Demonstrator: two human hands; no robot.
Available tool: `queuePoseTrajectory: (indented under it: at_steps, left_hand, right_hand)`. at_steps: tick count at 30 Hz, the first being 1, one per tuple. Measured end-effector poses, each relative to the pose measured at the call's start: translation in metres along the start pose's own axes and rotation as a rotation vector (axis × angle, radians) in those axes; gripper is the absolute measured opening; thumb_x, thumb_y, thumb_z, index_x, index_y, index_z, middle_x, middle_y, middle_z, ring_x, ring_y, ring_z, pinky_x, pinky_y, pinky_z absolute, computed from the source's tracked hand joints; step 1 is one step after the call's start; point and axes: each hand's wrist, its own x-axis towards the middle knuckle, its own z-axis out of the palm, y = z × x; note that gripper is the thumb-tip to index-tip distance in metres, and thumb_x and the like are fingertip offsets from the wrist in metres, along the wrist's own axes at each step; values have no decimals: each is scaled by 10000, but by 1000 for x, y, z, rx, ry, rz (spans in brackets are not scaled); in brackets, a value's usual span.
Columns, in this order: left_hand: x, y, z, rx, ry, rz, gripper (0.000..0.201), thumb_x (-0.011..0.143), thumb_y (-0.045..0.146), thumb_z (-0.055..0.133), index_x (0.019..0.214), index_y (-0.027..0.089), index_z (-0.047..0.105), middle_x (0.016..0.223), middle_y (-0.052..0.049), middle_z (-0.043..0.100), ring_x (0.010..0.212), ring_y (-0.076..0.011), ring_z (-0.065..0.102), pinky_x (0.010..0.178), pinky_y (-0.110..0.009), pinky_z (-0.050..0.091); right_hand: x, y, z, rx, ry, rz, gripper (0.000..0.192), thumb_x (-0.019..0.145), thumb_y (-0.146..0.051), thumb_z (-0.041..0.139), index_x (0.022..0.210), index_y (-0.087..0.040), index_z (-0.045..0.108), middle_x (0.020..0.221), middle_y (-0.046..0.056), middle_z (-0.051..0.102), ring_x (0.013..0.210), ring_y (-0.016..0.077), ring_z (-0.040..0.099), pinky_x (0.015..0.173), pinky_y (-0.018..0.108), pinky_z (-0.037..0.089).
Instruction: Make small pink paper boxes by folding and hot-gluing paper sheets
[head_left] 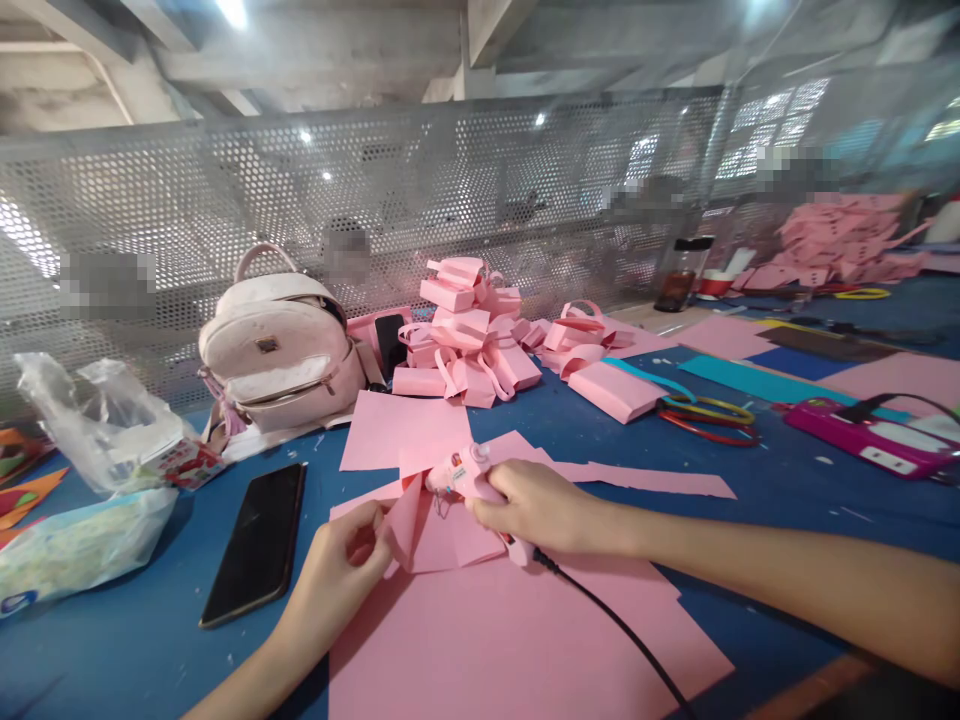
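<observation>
My right hand is wrapped round the handle of a pink glue gun, whose nozzle points left at a folded piece of pink paper. Between thumb and fingers, my left hand pinches that piece and holds its flap up. Whether the nozzle touches the paper I cannot tell. Beneath both hands lie large pink sheets. A black cord runs from the gun toward the front edge. Beyond my right hand stretches a long pink paper strip.
Pink paper boxes with loops are heaped at the back, beside a pale pink backpack. To the left are a black phone, a tissue pack and a plastic bag. A magenta power strip lies right, near coloured loops.
</observation>
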Motion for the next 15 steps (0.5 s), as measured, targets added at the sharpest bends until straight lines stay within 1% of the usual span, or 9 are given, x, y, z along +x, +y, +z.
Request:
queuePoseTrajectory:
  at_steps: [2, 6, 9, 11, 15]
  left_hand:
    - [0, -1, 0, -4, -3, 0, 253, 834, 296, 537, 609, 207, 463, 699, -18, 659, 671, -158, 595, 583, -218, 427]
    - [0, 0, 1, -9, -6, -5, 260, 839, 301, 534, 610, 203, 459, 721, -24, 669, 684, -161, 602, 585, -216, 428]
    - [0, 1, 1, -4, 1, -9, 262, 830, 304, 538, 603, 202, 454, 744, -33, 673, 702, -169, 610, 580, -214, 430]
    - [0, 3, 0, 8, 1, -8, 255, 821, 301, 537, 598, 198, 467, 783, -44, 689, 721, -174, 619, 586, -215, 438]
    - [0, 4, -1, 15, -12, -3, 232, 822, 288, 519, 609, 196, 510, 781, -41, 699, 772, -188, 654, 610, -213, 466]
  right_hand:
    - [0, 0, 1, -6, 2, -3, 307, 852, -252, 475, 553, -204, 425, 503, -16, 604, 529, 135, 564, 553, 218, 351]
    - [0, 0, 1, 7, -7, 1, 290, 846, -245, 470, 563, -207, 418, 461, -27, 572, 520, 133, 555, 548, 215, 351]
    - [-1, 1, -2, 27, -27, 0, 281, 839, -259, 481, 570, -206, 418, 483, -34, 583, 539, 132, 554, 531, 213, 344]
    - [-2, 0, -5, 24, -40, 18, 288, 837, -272, 486, 562, -205, 431, 485, -34, 587, 547, 135, 560, 521, 218, 335]
    - [-5, -2, -7, 24, -52, 49, 311, 843, -270, 477, 542, -207, 424, 467, -26, 601, 561, 143, 588, 546, 216, 351]
